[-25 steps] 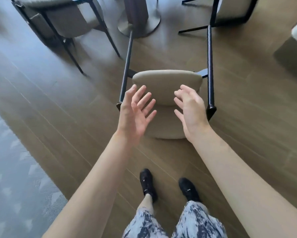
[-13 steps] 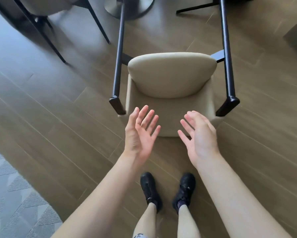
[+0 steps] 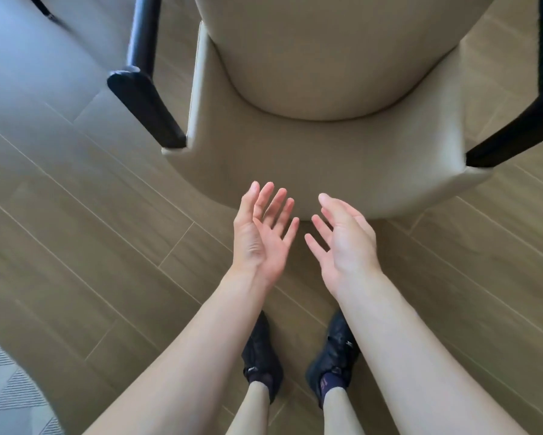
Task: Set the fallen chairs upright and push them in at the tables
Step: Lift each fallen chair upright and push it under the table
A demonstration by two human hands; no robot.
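Observation:
A beige upholstered chair [image 3: 326, 152] with black legs lies tipped over on its back on the wooden floor, filling the upper half of the view. Its backrest edge points toward me and its seat cushion stands up behind it. My left hand [image 3: 264, 230] and my right hand [image 3: 342, 237] hover side by side just in front of the backrest's near edge, palms facing each other, fingers spread and straight. Neither hand touches the chair and both hold nothing.
Black chair legs stick out at the left [image 3: 144, 102] and at the right [image 3: 521, 130] of the backrest. My two black shoes [image 3: 295, 362] stand on the wooden floor right below the hands. A grey patterned rug [image 3: 9, 387] covers the bottom left corner.
The view has dropped much closer to the fallen chair, which now fills the upper frame. Both open hands have come down from the seat cushion to the backrest's near edge and drawn closer together.

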